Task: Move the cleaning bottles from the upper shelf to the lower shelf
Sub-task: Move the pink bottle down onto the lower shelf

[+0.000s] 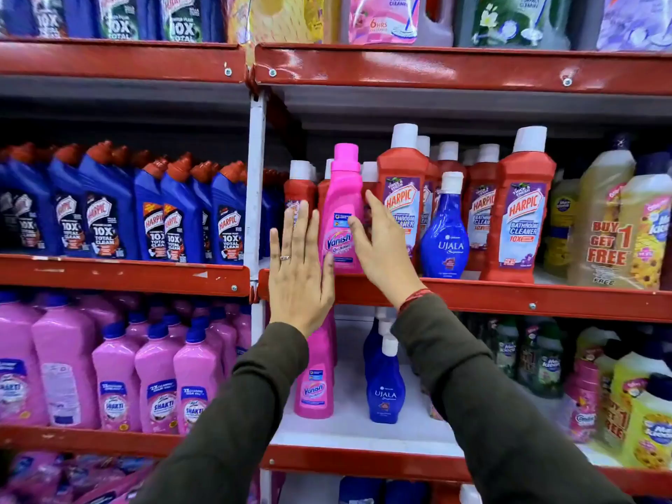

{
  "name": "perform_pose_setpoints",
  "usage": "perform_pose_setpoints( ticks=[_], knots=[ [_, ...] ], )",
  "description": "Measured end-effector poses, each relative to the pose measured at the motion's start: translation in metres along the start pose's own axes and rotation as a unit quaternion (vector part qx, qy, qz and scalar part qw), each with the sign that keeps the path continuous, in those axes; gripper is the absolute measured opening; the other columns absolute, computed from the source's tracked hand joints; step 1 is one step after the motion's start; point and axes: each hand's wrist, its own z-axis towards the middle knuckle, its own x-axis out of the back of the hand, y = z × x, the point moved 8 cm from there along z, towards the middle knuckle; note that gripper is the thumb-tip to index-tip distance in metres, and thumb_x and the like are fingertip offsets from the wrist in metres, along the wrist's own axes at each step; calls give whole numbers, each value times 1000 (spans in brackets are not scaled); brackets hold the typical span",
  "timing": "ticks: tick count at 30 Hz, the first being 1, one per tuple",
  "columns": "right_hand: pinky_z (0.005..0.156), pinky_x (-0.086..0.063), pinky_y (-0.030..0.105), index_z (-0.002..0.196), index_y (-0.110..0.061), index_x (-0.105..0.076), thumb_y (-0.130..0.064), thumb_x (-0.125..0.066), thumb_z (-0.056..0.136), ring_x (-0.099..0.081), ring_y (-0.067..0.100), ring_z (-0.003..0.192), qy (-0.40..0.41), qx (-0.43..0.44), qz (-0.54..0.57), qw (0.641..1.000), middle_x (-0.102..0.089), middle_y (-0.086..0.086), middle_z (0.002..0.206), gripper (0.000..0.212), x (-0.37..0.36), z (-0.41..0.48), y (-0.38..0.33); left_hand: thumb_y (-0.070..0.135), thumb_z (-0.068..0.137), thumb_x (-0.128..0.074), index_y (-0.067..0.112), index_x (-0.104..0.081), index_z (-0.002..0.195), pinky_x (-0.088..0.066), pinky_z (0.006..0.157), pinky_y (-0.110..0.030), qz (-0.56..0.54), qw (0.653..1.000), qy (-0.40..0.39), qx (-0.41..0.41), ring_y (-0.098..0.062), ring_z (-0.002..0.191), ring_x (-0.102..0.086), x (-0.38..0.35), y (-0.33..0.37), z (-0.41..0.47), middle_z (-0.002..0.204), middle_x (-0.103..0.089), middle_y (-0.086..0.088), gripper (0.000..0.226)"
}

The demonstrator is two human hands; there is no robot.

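Upper shelf (509, 296) | pink Vanish bottle (342, 212) upright | both hands (300, 281) open beside it

- We're clearly in a shop, cleaning-products aisle
- red metal shelves (472, 69) stacked in tiers, rows of identical Harpic bottles (105, 212) facing out
- there's a "Buy 1 Get 1 Free" pack (607, 241), so yeah, retail
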Motion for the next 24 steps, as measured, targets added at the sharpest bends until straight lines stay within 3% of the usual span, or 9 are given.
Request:
perform_pose_setpoints(
  ticks=[5,10,16,20,24],
  knots=[
    [116,-35,37,152,1,-34,-25,-52,102,-47,32,140,-16,-67,3,998,-49,20,151,59,-15,15,3,33,106,-25,8,-16,163,0,131,-44,32,999,-35,20,-26,161,-5,-19,-23,-20,173,-11,-10,63],
    [99,-41,25,143,-2,-44,-21,-59,98,-59,30,126,-13,-69,18,997,-61,17,138,51,-21,18,4,33,107,-23,9,-16,164,6,131,-41,68,997,-23,14,-26,161,-4,-26,-34,-26,174,-11,-8,62],
    [98,-56,40,143,-7,-40,-24,-68,94,-63,27,121,-43,-88,87,991,-60,16,137,58,-20,26,6,35,107,-22,9,-12,164,4,131,-41,60,998,-14,9,-24,161,-2,-31,-35,-19,174,-10,-8,63],
    [99,-56,41,142,-8,-42,-22,-68,94,-63,25,121,-21,-85,118,989,-60,15,137,56,-16,24,1,35,107,-21,7,-12,164,5,131,-40,67,998,-19,9,-24,161,0,-31,-36,-19,174,-7,-9,63],
    [95,-57,34,142,-8,-42,-19,-67,95,-64,22,119,3,-75,136,988,-61,13,136,54,-8,26,-5,36,107,-17,7,-11,164,4,131,-40,61,998,-31,9,-24,161,0,-34,-33,-25,174,-8,-11,64]
  ],
)
